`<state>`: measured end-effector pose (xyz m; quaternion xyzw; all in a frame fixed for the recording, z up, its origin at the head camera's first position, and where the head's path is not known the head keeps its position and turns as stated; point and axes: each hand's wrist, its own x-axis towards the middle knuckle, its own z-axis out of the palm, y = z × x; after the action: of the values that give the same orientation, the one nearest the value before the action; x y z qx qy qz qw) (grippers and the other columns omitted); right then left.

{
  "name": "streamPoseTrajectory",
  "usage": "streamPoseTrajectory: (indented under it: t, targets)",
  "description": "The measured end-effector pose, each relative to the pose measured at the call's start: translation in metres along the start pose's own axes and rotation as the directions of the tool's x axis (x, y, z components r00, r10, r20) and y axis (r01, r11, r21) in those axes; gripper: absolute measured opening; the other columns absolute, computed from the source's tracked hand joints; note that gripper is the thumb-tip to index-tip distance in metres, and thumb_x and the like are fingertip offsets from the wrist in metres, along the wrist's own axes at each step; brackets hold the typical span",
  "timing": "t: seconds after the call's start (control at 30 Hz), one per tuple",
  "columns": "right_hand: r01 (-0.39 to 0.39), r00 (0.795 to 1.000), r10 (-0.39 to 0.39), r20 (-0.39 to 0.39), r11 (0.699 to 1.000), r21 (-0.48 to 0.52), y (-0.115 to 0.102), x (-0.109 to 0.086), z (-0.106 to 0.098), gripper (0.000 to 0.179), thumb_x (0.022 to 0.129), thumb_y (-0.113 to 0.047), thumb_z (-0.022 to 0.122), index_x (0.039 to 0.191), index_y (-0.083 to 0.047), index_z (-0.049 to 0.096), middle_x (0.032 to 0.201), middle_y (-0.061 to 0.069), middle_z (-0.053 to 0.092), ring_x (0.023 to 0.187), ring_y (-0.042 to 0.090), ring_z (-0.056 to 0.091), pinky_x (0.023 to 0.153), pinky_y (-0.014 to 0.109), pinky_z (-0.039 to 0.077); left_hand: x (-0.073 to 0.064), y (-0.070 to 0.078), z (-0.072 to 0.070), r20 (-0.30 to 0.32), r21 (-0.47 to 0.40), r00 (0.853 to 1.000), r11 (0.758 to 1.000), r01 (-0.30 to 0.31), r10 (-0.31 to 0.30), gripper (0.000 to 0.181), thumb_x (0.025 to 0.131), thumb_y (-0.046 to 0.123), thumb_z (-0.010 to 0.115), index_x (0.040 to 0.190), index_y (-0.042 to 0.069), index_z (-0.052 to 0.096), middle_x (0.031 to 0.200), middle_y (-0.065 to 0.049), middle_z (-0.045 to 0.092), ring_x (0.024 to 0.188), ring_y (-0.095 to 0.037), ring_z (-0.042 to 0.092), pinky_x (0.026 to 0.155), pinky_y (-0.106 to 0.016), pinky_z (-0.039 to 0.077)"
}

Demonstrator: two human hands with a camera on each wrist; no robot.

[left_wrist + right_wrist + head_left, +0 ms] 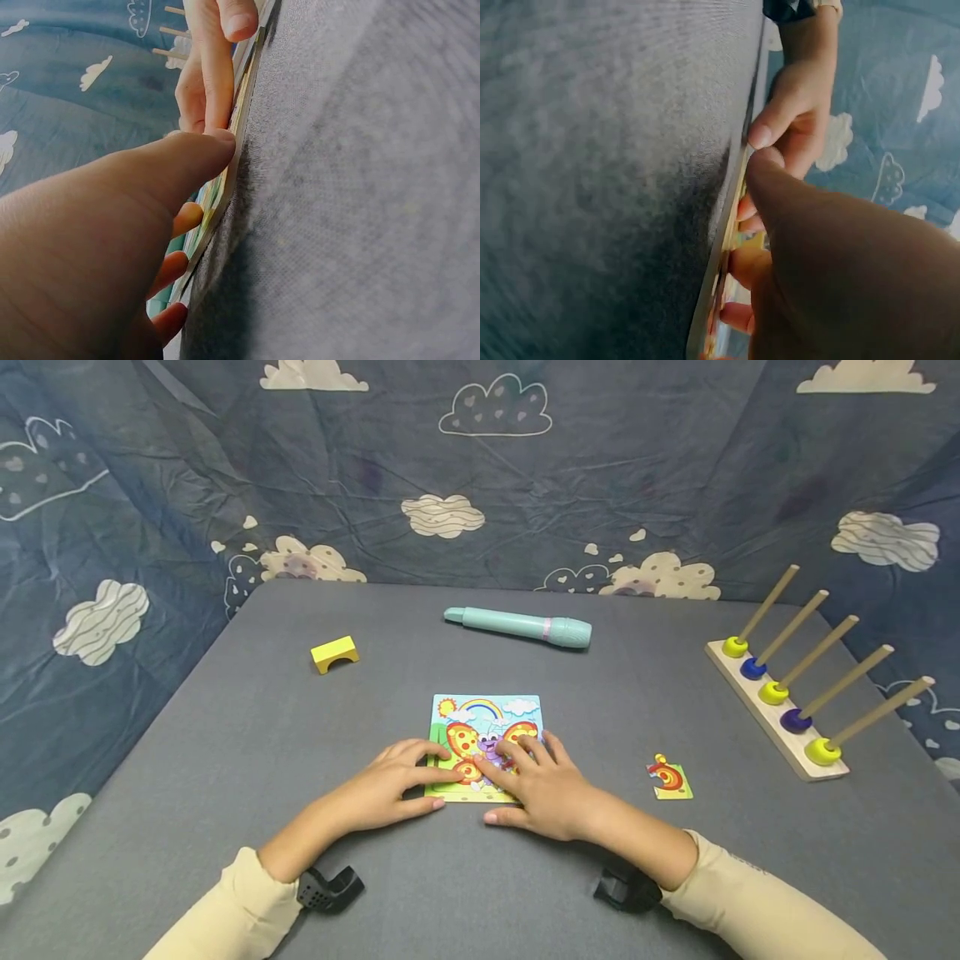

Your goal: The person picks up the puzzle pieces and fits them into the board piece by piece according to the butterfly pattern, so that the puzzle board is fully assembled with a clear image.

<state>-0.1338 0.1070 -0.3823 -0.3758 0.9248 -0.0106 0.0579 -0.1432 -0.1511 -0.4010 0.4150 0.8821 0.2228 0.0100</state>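
A butterfly jigsaw puzzle (491, 708) lies flat on the grey table, with a sun, rainbow and clouds along its top. My left hand (392, 787) rests at its lower left, fingers extended onto the picture and the thumb by the bottom edge. From the other side my right hand (553, 792) spreads its fingers over the right half, covering part of the butterfly. Its fingertips press on the puzzle surface, seen edge-on in the right wrist view. One loose puzzle piece (673, 782), green with a red and orange wing part, lies to the right.
Behind the puzzle lies a teal toy microphone (517, 625). A yellow arch block (334, 653) sits at the back left. On the right stands a wooden peg board (780, 727) with tall pegs and yellow and blue beads. Cloud-patterned cloth (480, 468) hangs behind the table.
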Motion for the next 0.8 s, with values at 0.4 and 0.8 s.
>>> streamPoseTrajectory:
  t: [0.4,0.8]
  targets:
    - [0.124,0.992,-0.127,-0.003,0.964,0.237,0.021,-0.018,-0.001,0.063,0.09,-0.056,0.035,0.142,-0.021,0.029,0.148,0.0,0.017,0.133,0.029,0.013,0.102,0.053,0.01,0.001,-0.001,0.0,-0.012,0.002,1.0,1.0,-0.014,0.014,0.036,0.087,0.035,0.058,0.123,0.032,0.056,0.125,0.0,0.045,0.118,-0.02,0.035,0.095,-0.045,0.028]
    - [0.118,0.991,-0.077,-0.112,0.895,0.429,0.026,-0.024,-0.007,0.067,0.087,-0.05,0.05,0.142,-0.02,0.028,0.145,0.006,0.024,0.131,0.025,0.019,0.102,0.052,0.01,0.001,-0.001,0.0,-0.008,-0.004,1.0,1.0,-0.007,0.007,0.037,0.086,0.034,0.06,0.123,0.032,0.056,0.125,0.001,0.045,0.118,-0.02,0.036,0.095,-0.044,0.028]
